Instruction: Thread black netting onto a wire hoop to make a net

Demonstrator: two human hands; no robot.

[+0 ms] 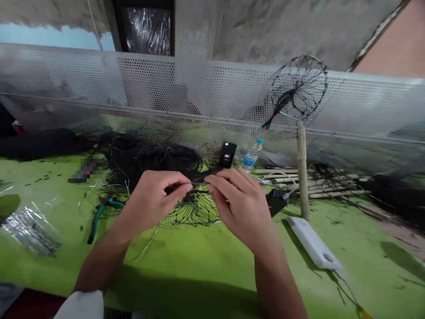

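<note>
Near the middle of the view, my left hand and my right hand face each other, each closed in a pinch. A short stretch of thin silvery wire runs between their fingertips. Just under it hangs or lies a black knotted net on a wire hoop; my fingers partly cover it, and I cannot tell whether they touch it. Left of my left hand lie green-and-black pliers. A heap of black netting spreads behind my hands.
A finished-looking hoop net tops an upright wooden stick. Around it are a water bottle, a phone, wooden sticks and a white power bank. Bagged metal pieces lie left. A perforated metal panel stands behind.
</note>
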